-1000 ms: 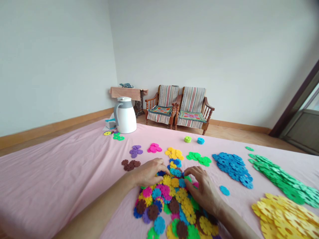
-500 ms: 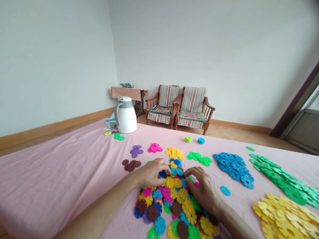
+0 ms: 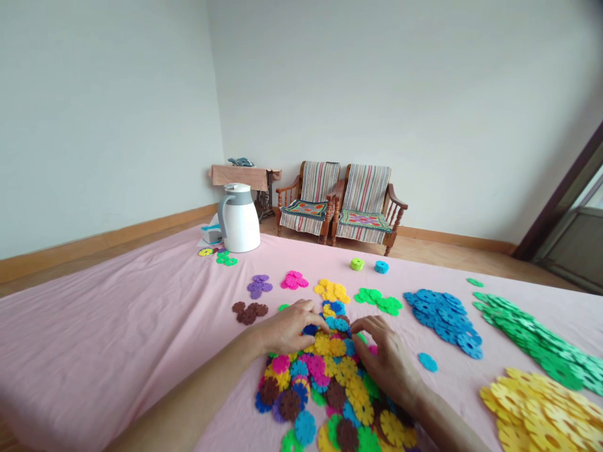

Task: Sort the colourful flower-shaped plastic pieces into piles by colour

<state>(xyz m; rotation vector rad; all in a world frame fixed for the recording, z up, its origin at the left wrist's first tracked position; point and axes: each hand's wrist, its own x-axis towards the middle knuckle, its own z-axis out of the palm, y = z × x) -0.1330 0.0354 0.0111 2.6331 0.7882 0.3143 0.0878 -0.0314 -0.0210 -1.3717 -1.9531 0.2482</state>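
The mixed pile (image 3: 346, 370) of flower-edged plastic discs lies on the pink cloth (image 3: 155, 314), directly in front of the person, and both hands work at its far end. The left hand (image 3: 288, 326) rests over the pile's left flank, fingers bent, thumb set apart from the forefinger beside a dark blue disc (image 3: 309, 329); whether that grip pinches anything, one cannot tell. The right hand (image 3: 389, 356) curls over the pile's right flank, forefinger and thumb tips reaching in among the discs; a firm hold there cannot be made out either. Beyond the pile sit small one-colour groups: brown discs (image 3: 249, 312) and purple discs (image 3: 259, 286) to its far left, pink discs (image 3: 294, 280) and yellow discs (image 3: 332, 290) past its far end, green discs (image 3: 378, 301) to its far right. A loose blue disc (image 3: 428, 361) lies right of the pile, short of the large blue heap (image 3: 443, 317). Handling these overlapping pieces well probably calls for light fingertips, taking top discs first by their notched rims, and keeping both wrists high so that neighbours do not slide off the pile.
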